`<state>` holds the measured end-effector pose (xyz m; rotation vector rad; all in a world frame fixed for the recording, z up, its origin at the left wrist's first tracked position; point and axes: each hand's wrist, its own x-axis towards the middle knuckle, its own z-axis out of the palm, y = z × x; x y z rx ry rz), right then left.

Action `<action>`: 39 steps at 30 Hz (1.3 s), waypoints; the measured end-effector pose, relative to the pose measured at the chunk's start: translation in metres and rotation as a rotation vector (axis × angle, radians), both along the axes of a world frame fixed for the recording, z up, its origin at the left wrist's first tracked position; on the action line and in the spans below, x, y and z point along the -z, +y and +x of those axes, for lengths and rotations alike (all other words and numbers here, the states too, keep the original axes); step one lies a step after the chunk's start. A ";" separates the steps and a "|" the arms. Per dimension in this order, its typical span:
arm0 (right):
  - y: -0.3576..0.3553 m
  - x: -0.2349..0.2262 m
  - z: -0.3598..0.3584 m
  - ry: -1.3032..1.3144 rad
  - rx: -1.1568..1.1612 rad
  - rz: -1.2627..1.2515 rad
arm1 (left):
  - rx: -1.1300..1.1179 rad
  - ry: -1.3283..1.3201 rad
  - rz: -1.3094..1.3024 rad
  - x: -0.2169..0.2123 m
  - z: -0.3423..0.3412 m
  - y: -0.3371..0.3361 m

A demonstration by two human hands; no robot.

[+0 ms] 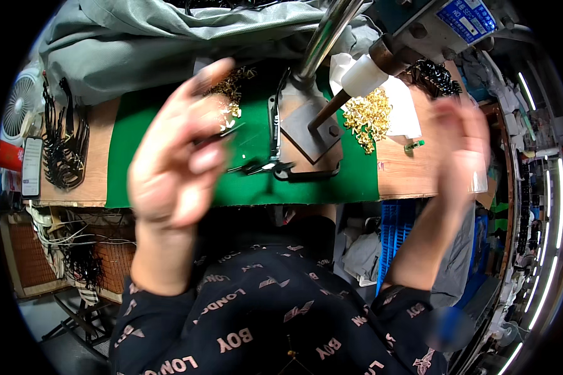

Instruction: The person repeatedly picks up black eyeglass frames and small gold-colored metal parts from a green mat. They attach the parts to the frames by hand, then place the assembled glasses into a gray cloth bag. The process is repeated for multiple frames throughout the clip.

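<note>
My left hand (pixel 175 150) is raised over the left part of a green mat (pixel 150 119), blurred by motion. Its index finger points up, while the thumb and other fingers close on a thin dark piece (pixel 214 135) of unclear kind. Off to the right, my right hand (pixel 466 137) hovers above the wooden tabletop, its fingers too smeared to read. Between them stands a press with a steel post (pixel 322 47), a rod (pixel 330 111) and a square metal plate (pixel 311 132). Slim black parts (pixel 263 167) lie at the plate's front left.
Small gold metal pieces (pixel 369 119) are heaped on white paper (pixel 408 112), beside a small green item (pixel 414 145). Darker bits (pixel 231 87) pile behind my left hand. Bundled black curved strips (pixel 65 144), a phone (pixel 32 167) and a fan (pixel 20 106) stand left; black parts (pixel 433 78) lie back right.
</note>
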<state>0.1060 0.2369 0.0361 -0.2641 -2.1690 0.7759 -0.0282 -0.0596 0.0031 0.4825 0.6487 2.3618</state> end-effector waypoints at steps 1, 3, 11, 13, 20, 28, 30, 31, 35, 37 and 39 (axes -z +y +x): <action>0.011 0.045 0.004 -0.213 -0.030 -0.222 | -0.045 -0.054 0.020 0.020 -0.004 -0.024; 0.000 0.098 -0.001 -0.366 -0.001 -0.003 | -0.251 -0.118 -0.072 0.044 -0.014 -0.068; 0.009 0.130 -0.041 -0.423 0.085 0.239 | -0.834 0.119 -0.863 0.089 -0.029 -0.126; 0.013 0.124 -0.046 -0.535 0.047 0.088 | -1.035 0.609 -1.206 0.075 -0.019 -0.110; 0.029 0.112 -0.052 -0.812 0.079 -0.136 | -0.551 1.483 -1.616 0.065 -0.012 -0.050; 0.048 0.118 -0.044 -0.842 -0.066 -0.078 | -0.452 1.357 -1.406 0.072 0.014 -0.058; 0.044 0.112 -0.043 -0.835 -0.072 0.017 | -0.516 1.310 -1.327 0.076 0.018 -0.061; 0.043 0.110 -0.042 -0.784 -0.059 -0.014 | -0.534 1.244 -1.292 0.076 0.021 -0.062; 0.048 0.109 -0.033 -0.503 -0.069 -0.211 | -0.554 1.012 -1.165 0.071 0.028 -0.068; 0.041 0.104 -0.019 -0.400 -0.101 -0.500 | -0.568 1.099 -1.105 0.061 0.026 -0.063; 0.032 0.099 -0.013 -0.395 -0.155 -0.659 | -0.554 1.160 -1.039 0.054 0.025 -0.055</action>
